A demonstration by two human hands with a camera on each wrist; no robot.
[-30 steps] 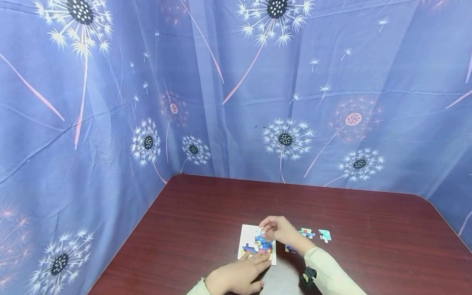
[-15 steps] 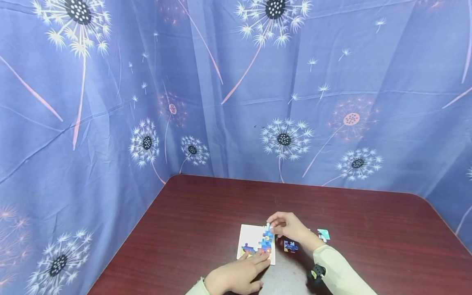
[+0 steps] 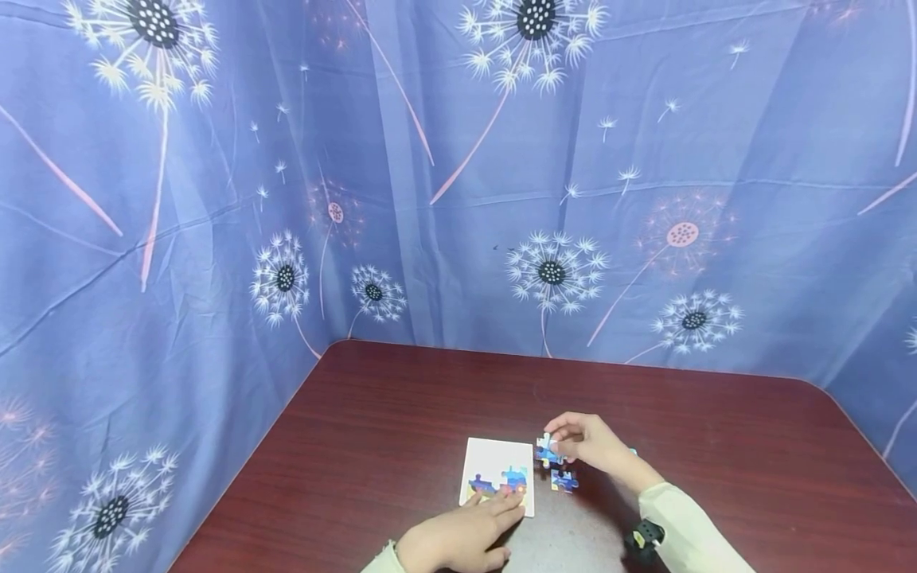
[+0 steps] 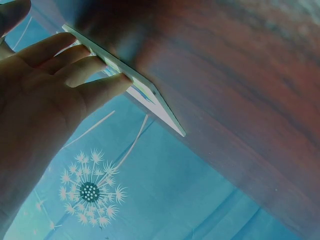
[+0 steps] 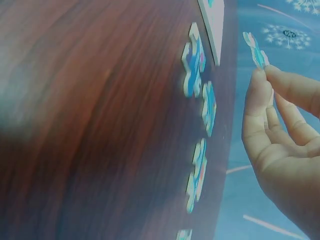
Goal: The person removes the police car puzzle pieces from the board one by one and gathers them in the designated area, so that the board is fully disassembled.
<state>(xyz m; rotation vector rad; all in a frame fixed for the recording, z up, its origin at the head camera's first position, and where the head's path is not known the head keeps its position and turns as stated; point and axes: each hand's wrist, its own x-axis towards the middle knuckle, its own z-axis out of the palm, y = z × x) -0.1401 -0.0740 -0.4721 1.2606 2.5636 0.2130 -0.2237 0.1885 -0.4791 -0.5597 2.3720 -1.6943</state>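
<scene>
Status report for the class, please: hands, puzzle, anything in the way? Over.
Left hand resting on near edge of puzzle board; right hand pinching jigsaw piece, raised off table. Board partly filled. Loose pieces beside it; no obstruction seen.

board (image 3: 490, 455), puzzle pieces (image 3: 563, 481) on reddish table (image 3: 401, 414)

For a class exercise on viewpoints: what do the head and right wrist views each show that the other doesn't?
Head only: the left hand, resting on the white board, and the black device at the right wrist.
Right wrist only: a row of four loose pieces, the last cut off; some hidden from the head view.
Both: the right hand pinching a puzzle piece, the board, the table and the dandelion curtain.
</scene>
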